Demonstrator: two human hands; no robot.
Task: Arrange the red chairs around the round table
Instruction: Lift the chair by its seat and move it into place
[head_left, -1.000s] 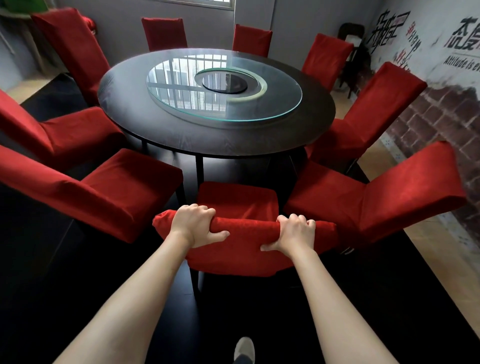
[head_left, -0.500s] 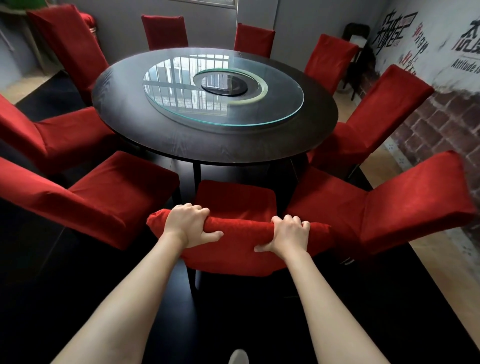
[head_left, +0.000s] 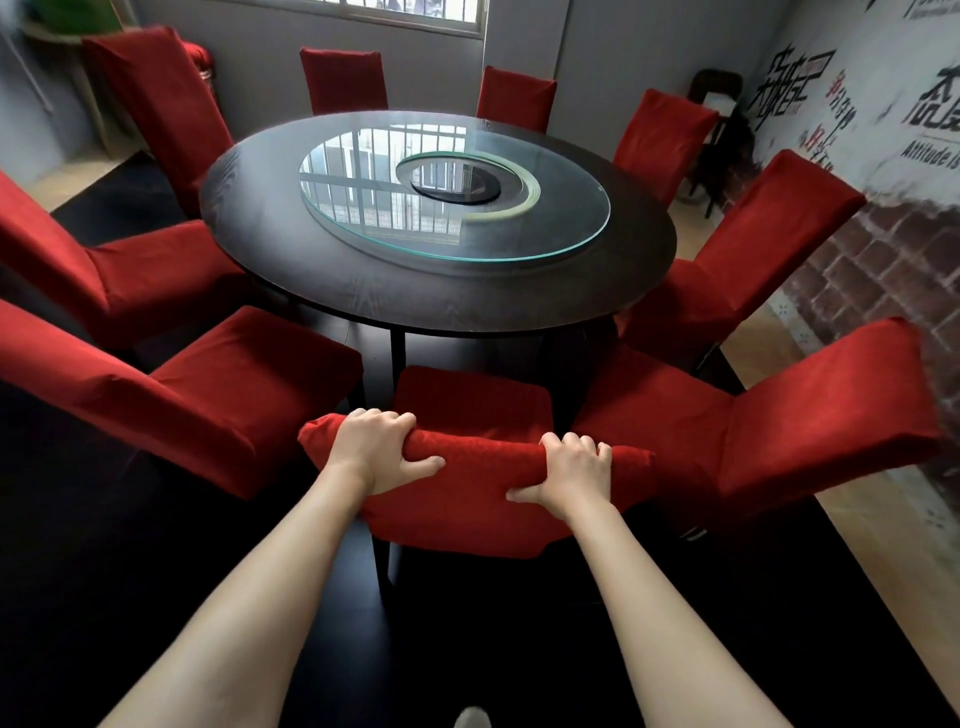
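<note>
While both hands curl over its padded top edge, left hand (head_left: 376, 449) and right hand (head_left: 571, 475) grip the near chair (head_left: 467, 499), red velvety cover, seat just short of the round dark wood-grain worktop (head_left: 415, 291) with glass turntable (head_left: 452, 192).

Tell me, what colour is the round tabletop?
Very dark brown, nearly black, round table; seen in the head view.
</note>
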